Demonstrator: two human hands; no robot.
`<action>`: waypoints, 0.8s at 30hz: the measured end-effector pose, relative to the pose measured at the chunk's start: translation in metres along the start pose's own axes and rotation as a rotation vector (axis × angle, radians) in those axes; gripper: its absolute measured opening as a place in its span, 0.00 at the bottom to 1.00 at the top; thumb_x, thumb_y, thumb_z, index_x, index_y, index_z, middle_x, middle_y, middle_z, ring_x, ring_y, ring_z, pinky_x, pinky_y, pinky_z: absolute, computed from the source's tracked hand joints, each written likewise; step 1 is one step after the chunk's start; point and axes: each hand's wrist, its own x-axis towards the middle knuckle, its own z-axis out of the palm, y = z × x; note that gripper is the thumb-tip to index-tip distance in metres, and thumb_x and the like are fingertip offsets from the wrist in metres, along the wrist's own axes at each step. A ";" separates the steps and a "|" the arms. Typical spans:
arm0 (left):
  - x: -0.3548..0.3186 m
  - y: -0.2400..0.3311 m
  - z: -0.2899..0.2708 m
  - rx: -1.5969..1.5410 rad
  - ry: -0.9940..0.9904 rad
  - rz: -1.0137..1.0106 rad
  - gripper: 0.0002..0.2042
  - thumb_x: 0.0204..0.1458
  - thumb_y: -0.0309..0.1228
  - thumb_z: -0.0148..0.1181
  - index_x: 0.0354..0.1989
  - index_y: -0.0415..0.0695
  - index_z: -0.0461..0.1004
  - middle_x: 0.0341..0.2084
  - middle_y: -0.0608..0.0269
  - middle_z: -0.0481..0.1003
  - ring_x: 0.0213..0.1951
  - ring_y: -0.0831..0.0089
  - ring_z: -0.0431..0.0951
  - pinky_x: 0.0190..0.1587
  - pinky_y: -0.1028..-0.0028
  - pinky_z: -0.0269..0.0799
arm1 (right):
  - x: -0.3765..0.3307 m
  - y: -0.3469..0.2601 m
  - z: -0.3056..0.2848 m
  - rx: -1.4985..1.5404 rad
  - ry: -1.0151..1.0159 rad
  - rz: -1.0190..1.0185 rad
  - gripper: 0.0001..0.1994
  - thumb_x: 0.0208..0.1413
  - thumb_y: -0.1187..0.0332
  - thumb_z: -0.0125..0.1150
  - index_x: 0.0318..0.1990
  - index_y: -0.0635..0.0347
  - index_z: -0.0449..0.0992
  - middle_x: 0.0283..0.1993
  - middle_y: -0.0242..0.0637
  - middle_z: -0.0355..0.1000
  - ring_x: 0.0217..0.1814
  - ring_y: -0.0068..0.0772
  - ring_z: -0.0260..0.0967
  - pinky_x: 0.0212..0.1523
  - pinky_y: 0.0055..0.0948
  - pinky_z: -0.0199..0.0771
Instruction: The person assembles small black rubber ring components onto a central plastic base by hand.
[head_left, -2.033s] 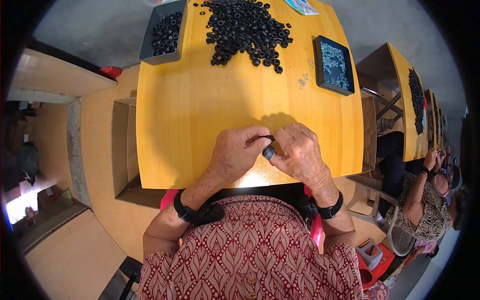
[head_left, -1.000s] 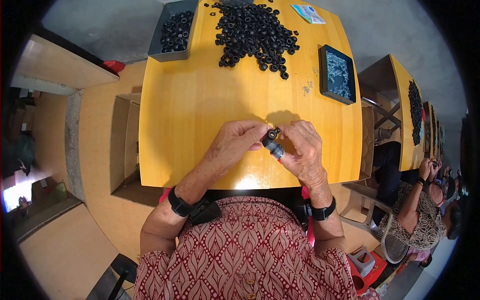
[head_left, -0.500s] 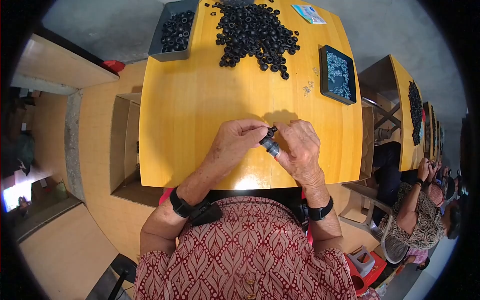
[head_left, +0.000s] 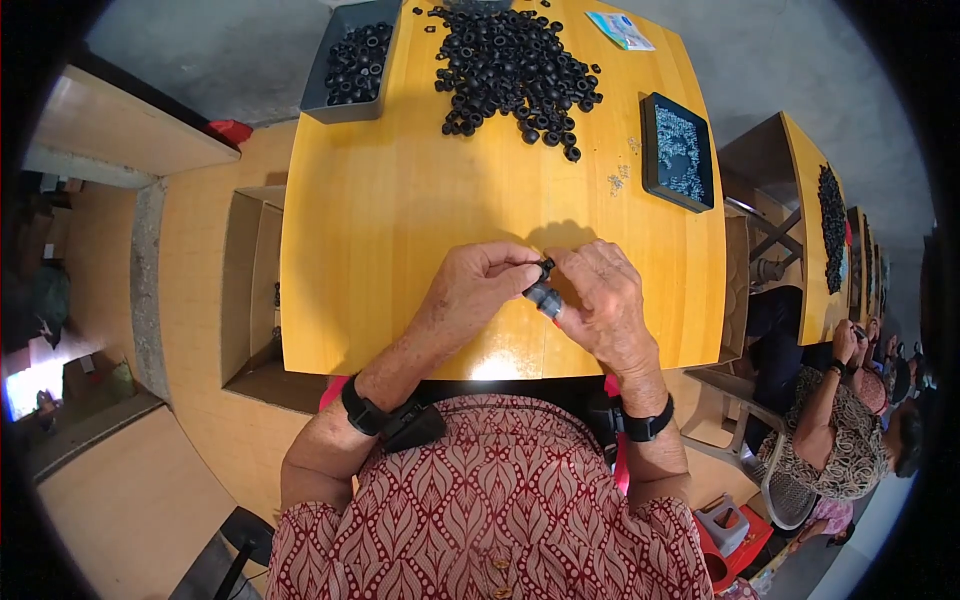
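Over the yellow table (head_left: 400, 200), hands (head_left: 475, 285) (head_left: 608, 300) hold a black part (head_left: 545, 269) slanting away rightward

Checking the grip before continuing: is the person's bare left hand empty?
No, the bare left hand pinches a small black part between its thumb and fingertips.
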 end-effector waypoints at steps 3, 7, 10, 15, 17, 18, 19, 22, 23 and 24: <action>0.001 -0.001 -0.001 -0.041 -0.003 0.004 0.11 0.60 0.30 0.59 0.47 0.36 0.77 0.38 0.66 0.78 0.41 0.81 0.75 0.45 0.80 0.71 | 0.001 0.000 -0.013 0.180 -0.037 0.109 0.17 0.43 0.70 0.72 0.42 0.65 0.77 0.30 0.42 0.72 0.35 0.43 0.72 0.40 0.37 0.73; 0.002 0.002 0.000 -0.071 -0.034 0.003 0.11 0.60 0.29 0.59 0.47 0.35 0.76 0.38 0.66 0.78 0.40 0.81 0.75 0.45 0.80 0.72 | -0.003 0.008 -0.012 0.402 -0.008 0.227 0.14 0.46 0.75 0.70 0.42 0.64 0.79 0.31 0.43 0.74 0.34 0.41 0.74 0.38 0.34 0.75; 0.003 0.002 0.002 -0.048 -0.028 0.032 0.11 0.59 0.28 0.59 0.46 0.35 0.76 0.37 0.66 0.78 0.40 0.81 0.76 0.44 0.80 0.72 | -0.003 0.008 -0.010 0.410 -0.034 0.218 0.12 0.48 0.76 0.68 0.42 0.64 0.78 0.30 0.43 0.74 0.33 0.42 0.73 0.37 0.34 0.74; -0.001 -0.004 0.006 -0.097 0.031 -0.003 0.10 0.57 0.28 0.61 0.42 0.35 0.77 0.33 0.69 0.77 0.35 0.83 0.73 0.39 0.82 0.69 | -0.008 0.008 -0.008 0.405 -0.057 0.214 0.10 0.48 0.78 0.65 0.40 0.63 0.78 0.31 0.44 0.75 0.32 0.46 0.73 0.38 0.38 0.74; -0.003 -0.003 0.004 -0.111 0.024 -0.010 0.10 0.57 0.28 0.61 0.42 0.35 0.77 0.34 0.68 0.78 0.36 0.83 0.73 0.40 0.82 0.70 | -0.005 0.009 -0.017 0.387 -0.059 0.219 0.10 0.48 0.79 0.65 0.40 0.63 0.78 0.31 0.44 0.75 0.33 0.46 0.73 0.38 0.38 0.74; -0.002 -0.002 0.003 -0.129 0.023 -0.027 0.10 0.57 0.28 0.61 0.43 0.35 0.77 0.34 0.68 0.78 0.36 0.83 0.74 0.40 0.81 0.70 | -0.003 0.011 -0.021 0.377 -0.070 0.228 0.10 0.48 0.79 0.64 0.39 0.63 0.78 0.31 0.44 0.75 0.33 0.46 0.73 0.38 0.37 0.74; -0.001 -0.001 0.003 -0.110 0.025 -0.020 0.10 0.57 0.28 0.62 0.43 0.35 0.77 0.35 0.67 0.78 0.37 0.82 0.74 0.41 0.81 0.70 | -0.002 0.015 -0.025 0.385 -0.057 0.234 0.10 0.48 0.79 0.65 0.40 0.64 0.78 0.31 0.45 0.75 0.34 0.46 0.74 0.39 0.37 0.75; 0.000 0.002 0.004 -0.132 -0.023 0.018 0.09 0.57 0.27 0.61 0.43 0.34 0.77 0.36 0.67 0.78 0.37 0.82 0.74 0.41 0.81 0.70 | 0.001 0.020 -0.027 0.336 -0.025 0.287 0.10 0.48 0.80 0.65 0.40 0.65 0.78 0.31 0.45 0.75 0.34 0.46 0.74 0.39 0.36 0.75; 0.001 0.000 0.003 -0.136 -0.040 0.018 0.09 0.58 0.26 0.61 0.43 0.34 0.77 0.37 0.66 0.78 0.39 0.82 0.75 0.43 0.81 0.71 | 0.004 0.023 -0.026 0.320 -0.014 0.293 0.08 0.52 0.79 0.63 0.41 0.67 0.78 0.31 0.45 0.75 0.34 0.40 0.73 0.37 0.30 0.73; 0.001 0.000 0.002 -0.137 -0.039 0.020 0.09 0.58 0.26 0.61 0.43 0.34 0.77 0.37 0.66 0.78 0.39 0.82 0.75 0.43 0.81 0.71 | 0.006 0.027 -0.025 0.320 -0.015 0.290 0.08 0.52 0.79 0.63 0.41 0.67 0.78 0.31 0.45 0.75 0.34 0.40 0.73 0.37 0.30 0.73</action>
